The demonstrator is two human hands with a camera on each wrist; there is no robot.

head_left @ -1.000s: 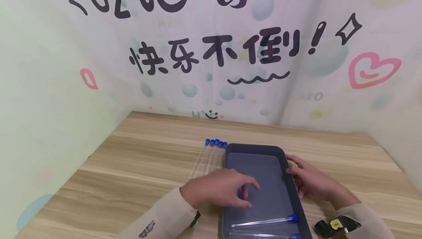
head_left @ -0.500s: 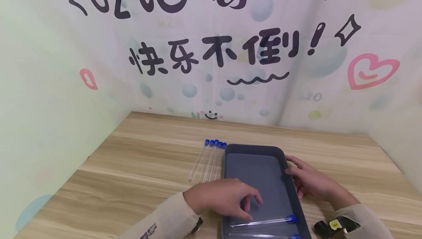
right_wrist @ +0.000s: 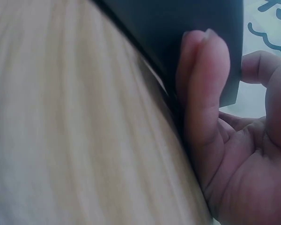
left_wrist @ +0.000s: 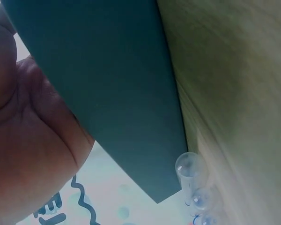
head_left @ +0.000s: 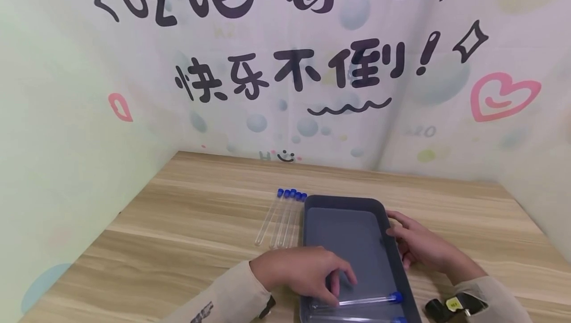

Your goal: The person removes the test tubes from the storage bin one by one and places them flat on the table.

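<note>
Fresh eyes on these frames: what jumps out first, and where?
Probably the bold black Chinese characters across the white printed backdrop behind the light wood-grain table. Next, the dark grey rectangular tray on that table, with two clear blue-capped tubes in its near end by the person's left grip. Five more blue-capped clear tubes lie close together left of the tray.

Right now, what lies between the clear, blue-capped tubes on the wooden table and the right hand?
A dark grey rectangular tray, as the head view shows.
</note>
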